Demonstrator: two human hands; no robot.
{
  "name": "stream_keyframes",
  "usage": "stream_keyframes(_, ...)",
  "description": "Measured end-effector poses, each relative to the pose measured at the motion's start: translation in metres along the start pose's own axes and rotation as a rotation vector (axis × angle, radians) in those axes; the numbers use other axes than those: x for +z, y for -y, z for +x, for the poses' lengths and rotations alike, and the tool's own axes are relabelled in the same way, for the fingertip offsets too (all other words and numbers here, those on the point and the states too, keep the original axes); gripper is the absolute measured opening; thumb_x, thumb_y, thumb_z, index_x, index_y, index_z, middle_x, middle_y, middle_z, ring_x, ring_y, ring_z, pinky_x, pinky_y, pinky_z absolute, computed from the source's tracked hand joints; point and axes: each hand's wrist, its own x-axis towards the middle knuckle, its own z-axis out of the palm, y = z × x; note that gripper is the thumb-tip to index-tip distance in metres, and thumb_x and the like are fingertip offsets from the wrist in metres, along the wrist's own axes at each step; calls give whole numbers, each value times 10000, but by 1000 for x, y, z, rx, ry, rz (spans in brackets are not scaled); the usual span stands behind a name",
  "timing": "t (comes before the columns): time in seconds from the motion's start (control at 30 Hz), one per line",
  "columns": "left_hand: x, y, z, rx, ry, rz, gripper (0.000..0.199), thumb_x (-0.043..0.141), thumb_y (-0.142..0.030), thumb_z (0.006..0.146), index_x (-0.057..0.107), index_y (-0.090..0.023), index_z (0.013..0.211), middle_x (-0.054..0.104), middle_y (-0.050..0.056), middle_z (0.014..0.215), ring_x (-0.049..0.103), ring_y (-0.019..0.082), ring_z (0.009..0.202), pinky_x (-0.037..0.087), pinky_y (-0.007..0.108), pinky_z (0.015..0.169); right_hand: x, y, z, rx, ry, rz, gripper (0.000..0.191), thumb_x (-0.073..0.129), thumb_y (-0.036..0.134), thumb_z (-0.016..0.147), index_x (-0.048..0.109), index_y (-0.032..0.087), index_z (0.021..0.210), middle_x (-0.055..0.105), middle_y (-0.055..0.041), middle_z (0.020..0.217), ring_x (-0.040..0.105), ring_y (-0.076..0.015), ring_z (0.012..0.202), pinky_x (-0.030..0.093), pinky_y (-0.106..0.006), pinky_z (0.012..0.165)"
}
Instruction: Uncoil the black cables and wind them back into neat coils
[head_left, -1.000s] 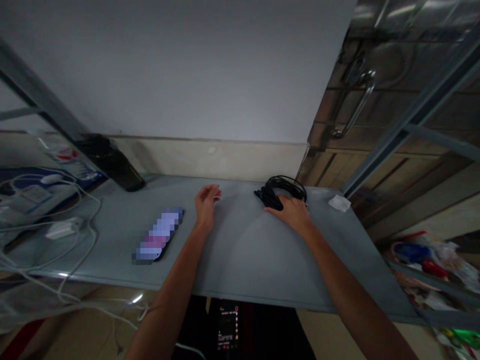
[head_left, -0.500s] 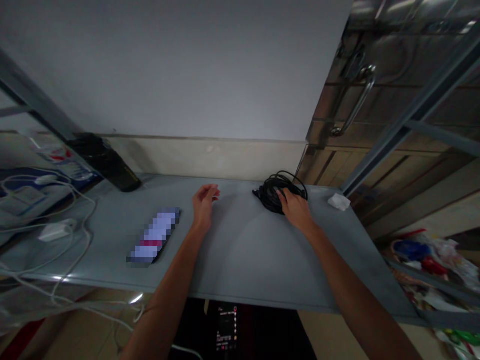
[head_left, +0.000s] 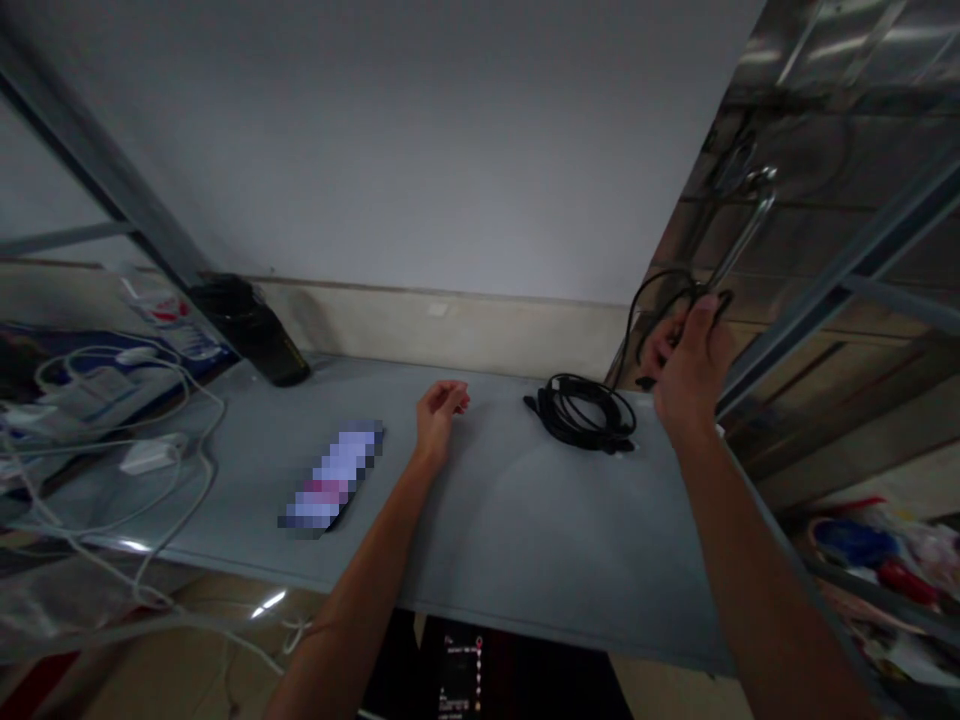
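A black cable coil (head_left: pixel 585 412) lies on the grey shelf (head_left: pixel 525 530), right of centre. Beyond its right side, raised above the shelf's back right corner, my right hand (head_left: pixel 694 355) is closed on thin black cable loops. One strand hangs from them toward the coil. My left hand (head_left: pixel 442 410) rests near the shelf's middle, left of the coil, fingers curled together; whether anything small is between them is hidden. A phone (head_left: pixel 334 478) with a lit, pixelated screen lies to the left of that hand.
At the back left stands a dark bottle (head_left: pixel 259 335). White cables and a white adapter (head_left: pixel 154 455) spread over the left end. Metal posts (head_left: pixel 832 300) rise at both sides. A second lit phone (head_left: pixel 461 675) is below the front edge.
My right hand has left the coil and moved up and right, lifting some black cable loops. The rest of the coil stays on the shelf. The view has shifted slightly.
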Motion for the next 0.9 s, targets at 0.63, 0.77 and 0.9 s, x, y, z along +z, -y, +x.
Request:
stream_keyframes(0.63,8,-8,-17,0,324,44,463,923,-566,902,871,-183,1156,653,5,707,544,130,609,417,295,602,123,-6,-49,118,717,50,308,421,518,1222,476,255,1072,624,20,832,601,-131,661,484,-275,646)
stream_keyframes(0.77,5,-3,-8,-19,206,-100,407,920,-569,899,833,-172,903,646,16,721,527,117,616,393,275,584,118,-5,-54,94,1045,-247,257,447,332,1218,556,216,1016,767,-96,990,718,-198,876,505,-321,809)
stream_keyframes(0.9,3,-4,-4,-76,95,-214,291,926,-447,850,823,-177,881,748,61,927,644,146,739,472,274,623,112,-2,-53,26,1176,-394,214,494,271,1203,638,190,1067,795,-137,1079,727,-215,940,453,-303,788)
